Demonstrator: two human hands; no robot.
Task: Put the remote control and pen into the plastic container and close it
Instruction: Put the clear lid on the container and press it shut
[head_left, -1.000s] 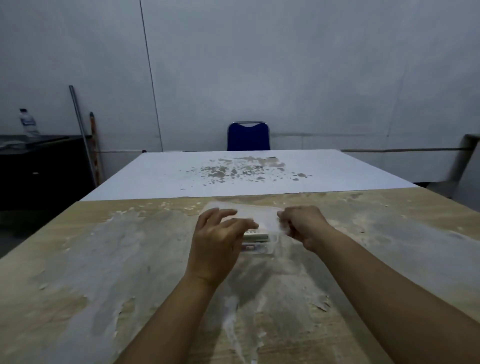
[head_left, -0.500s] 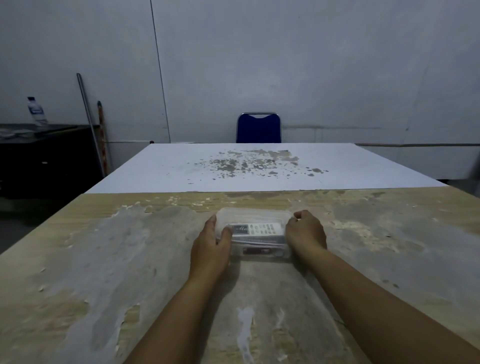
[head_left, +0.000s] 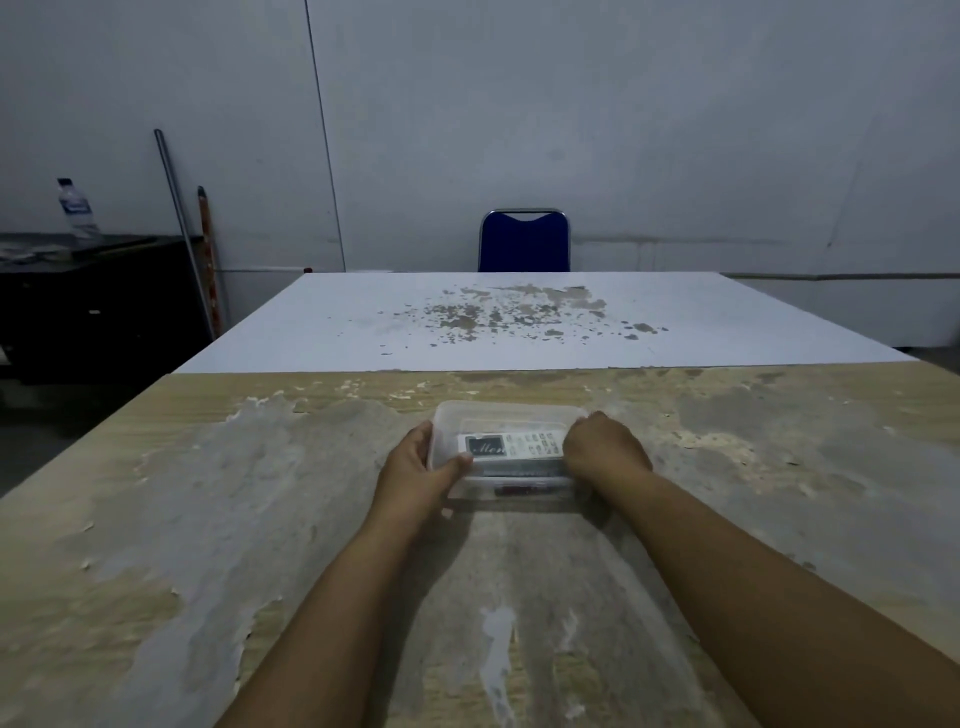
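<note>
A worn wooden table (head_left: 208, 519) with peeling grey patches carries a clear plastic container (head_left: 506, 415) near its middle, lid on, with a white table behind it and a blue chair (head_left: 524, 244) beyond. The left hand (head_left: 418, 470) clasps the container's left end with its thumb on the lid, and the right hand (head_left: 605, 447), curled into a loose fist, presses on the right end. Through the plastic show the white remote control (head_left: 511, 446) and, at the near wall, the dark pen (head_left: 519, 489).

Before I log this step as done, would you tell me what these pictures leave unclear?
Head view only:
- Whether the lid is fully snapped on: the left hand and right hand cover the plastic container's ends.
- The pen: only a dark blur through the front wall.
- The remote control's button labels: too small.
- The right fingertips: curled under.
</note>
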